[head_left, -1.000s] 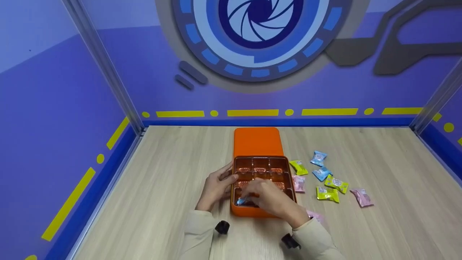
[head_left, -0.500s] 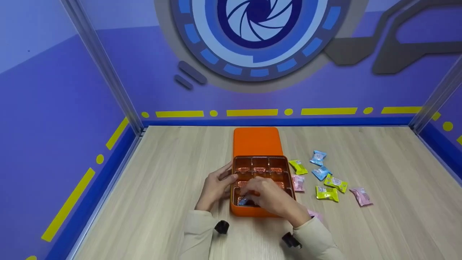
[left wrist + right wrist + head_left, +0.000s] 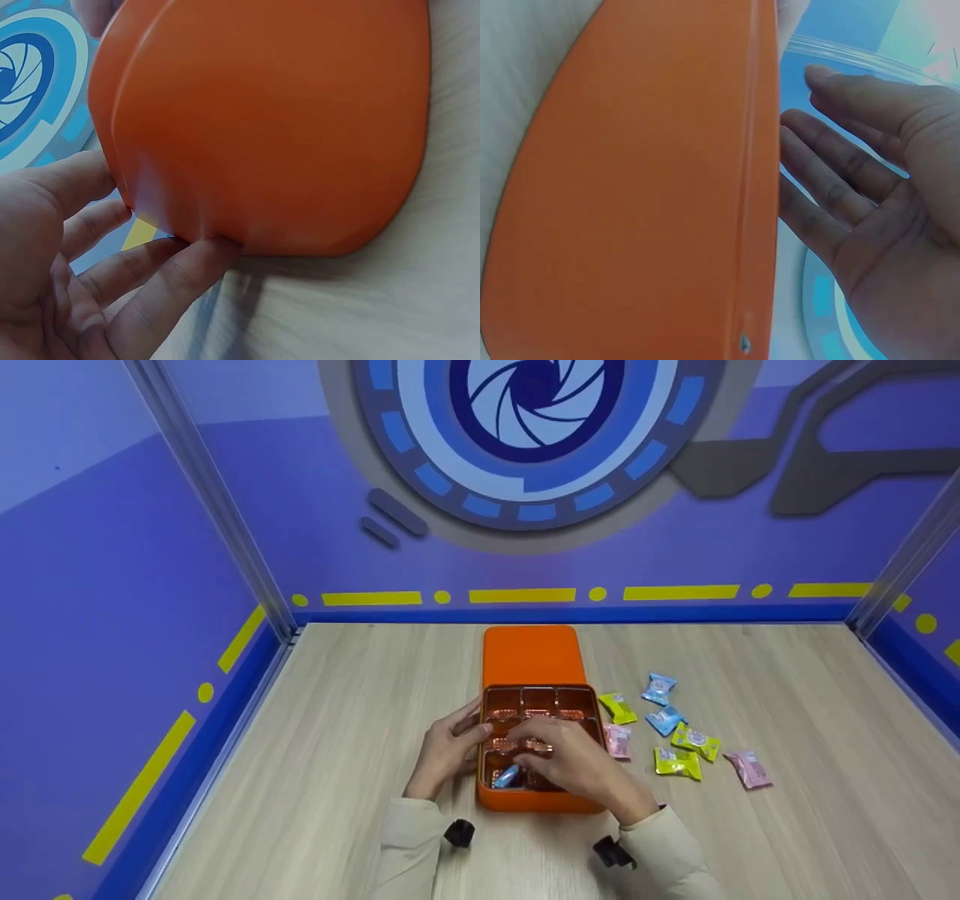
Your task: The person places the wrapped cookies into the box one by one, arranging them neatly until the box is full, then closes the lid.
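Note:
In the head view an orange box (image 3: 540,800) with a clear divided insert stands on the table. A blue-wrapped candy (image 3: 507,776) lies tilted in its front left compartment. My left hand (image 3: 448,751) holds the box's left side, thumb on the rim; the left wrist view shows other fingers against the outer wall (image 3: 262,135). Above the insert is my right hand (image 3: 574,754), its thumb apart from relaxed fingers, with nothing seen between them. The right wrist view shows these fingers (image 3: 840,161) beyond the box's wall, which hides part of them.
An orange lid (image 3: 532,655) lies directly behind the box. Right of the box several wrapped candies lie loose: yellow-green (image 3: 678,763), blue (image 3: 659,688) and pink (image 3: 748,769). Printed blue-purple panels (image 3: 375,562) border the table (image 3: 360,682) at the back and sides.
My right hand has let go of the blue candy in the front left compartment. Its fingers have spread and lifted slightly to the right. The left hand keeps its place on the box.

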Tool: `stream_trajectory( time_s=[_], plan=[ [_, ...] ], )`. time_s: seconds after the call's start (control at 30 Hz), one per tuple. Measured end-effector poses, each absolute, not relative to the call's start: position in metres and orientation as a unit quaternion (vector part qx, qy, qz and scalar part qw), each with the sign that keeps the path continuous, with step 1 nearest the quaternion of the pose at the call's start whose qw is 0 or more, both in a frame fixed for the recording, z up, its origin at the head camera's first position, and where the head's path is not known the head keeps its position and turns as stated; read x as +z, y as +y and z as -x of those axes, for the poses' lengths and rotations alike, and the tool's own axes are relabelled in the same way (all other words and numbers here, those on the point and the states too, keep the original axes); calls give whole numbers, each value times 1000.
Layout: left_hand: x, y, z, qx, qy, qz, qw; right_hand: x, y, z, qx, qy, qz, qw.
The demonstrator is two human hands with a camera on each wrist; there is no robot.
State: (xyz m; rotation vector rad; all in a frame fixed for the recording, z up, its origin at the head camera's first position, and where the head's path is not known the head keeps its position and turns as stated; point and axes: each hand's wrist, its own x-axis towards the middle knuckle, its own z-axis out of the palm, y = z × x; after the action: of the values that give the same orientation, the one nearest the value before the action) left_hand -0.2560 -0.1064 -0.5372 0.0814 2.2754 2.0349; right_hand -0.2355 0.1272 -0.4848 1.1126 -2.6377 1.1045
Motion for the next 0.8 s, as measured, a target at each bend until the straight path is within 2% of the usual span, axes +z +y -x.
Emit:
stream_trajectory(
  time_s=[0.23,0.8],
  plan=[
    [-538,-106,256,663,747,-27,42,-481,133,236,366,-869,-333,22],
    [-535,-105,255,656,754,-28,28,-474,150,241,376,-879,-291,42]
  ],
)
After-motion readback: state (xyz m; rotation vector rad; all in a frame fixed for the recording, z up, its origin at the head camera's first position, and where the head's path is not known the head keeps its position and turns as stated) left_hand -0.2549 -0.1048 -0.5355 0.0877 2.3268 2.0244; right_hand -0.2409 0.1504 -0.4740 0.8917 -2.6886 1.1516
